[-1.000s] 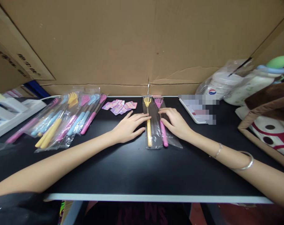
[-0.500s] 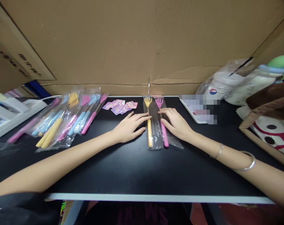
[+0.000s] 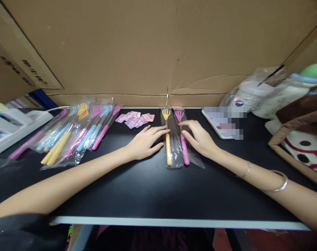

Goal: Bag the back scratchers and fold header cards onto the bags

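Two bagged back scratchers lie side by side on the black table, claw ends toward the cardboard wall. My left hand [image 3: 145, 142] rests flat with fingers spread, its fingertips touching the bag of the yellow back scratcher [image 3: 168, 148] near the top of its handle. From the other side, my right hand [image 3: 200, 138] lies with thumb and index finger apart, their tips at the pink back scratcher [image 3: 185, 150], beside its upper handle and shaft. Neither hand is wrapped around anything. Small printed purple-pink cards [image 3: 135, 119] lie in a loose pile beyond my left hand.
Several bagged back scratchers [image 3: 82, 139] in pink, blue and yellow lie at the left, beside a white power strip [image 3: 24, 130]. On the right are a partly blurred phone [image 3: 217, 123], a bagged cup [image 3: 248, 96], a bottle [image 3: 286, 92] and a brown-trimmed bag [image 3: 299, 122]. Cardboard [image 3: 148, 52] walls the back.
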Tool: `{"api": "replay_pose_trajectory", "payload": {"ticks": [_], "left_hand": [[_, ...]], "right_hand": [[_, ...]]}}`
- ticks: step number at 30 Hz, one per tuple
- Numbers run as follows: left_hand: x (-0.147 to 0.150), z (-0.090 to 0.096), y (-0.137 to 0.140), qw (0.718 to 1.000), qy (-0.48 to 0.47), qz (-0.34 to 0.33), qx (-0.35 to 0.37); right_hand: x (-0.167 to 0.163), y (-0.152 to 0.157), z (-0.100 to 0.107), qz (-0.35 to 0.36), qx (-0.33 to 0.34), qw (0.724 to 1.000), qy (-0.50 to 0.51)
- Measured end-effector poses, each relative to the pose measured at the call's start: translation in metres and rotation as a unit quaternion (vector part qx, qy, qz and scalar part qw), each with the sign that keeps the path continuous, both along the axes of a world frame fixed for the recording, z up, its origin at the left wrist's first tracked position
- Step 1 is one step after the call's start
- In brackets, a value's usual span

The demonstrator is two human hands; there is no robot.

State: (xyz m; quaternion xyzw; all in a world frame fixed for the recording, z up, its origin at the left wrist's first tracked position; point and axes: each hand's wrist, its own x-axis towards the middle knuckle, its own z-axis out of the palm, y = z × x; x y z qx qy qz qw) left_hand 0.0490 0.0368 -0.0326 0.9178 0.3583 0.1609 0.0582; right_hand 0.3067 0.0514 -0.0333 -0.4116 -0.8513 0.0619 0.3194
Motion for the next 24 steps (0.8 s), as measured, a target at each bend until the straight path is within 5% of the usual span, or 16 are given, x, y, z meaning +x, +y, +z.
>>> {"api": "replay_pose_trajectory", "payload": {"ticks": [6,13,18,24], "left_hand": [[0.0,0.002,-0.003,0.996,-0.008,-0.014,0.09],[-0.01,0.024,-0.001,0.969,0.087,-0.029,0.228],[-0.059,0.041,-0.004,0.964,0.141,0.095,0.203],[-0.147,0.059,-0.029,0.912,0.171,0.361,0.092]], "right_hand": [[0.003,0.002,0.0,-0.026,-0.027,0.997,0.061],[0.006,0.012,-0.002,-0.037,-0.078,0.988,0.129],[0.007,0.013,-0.003,-0.044,-0.091,0.983,0.153],[0.006,0.012,-0.002,-0.05,-0.097,0.981,0.163]]}}
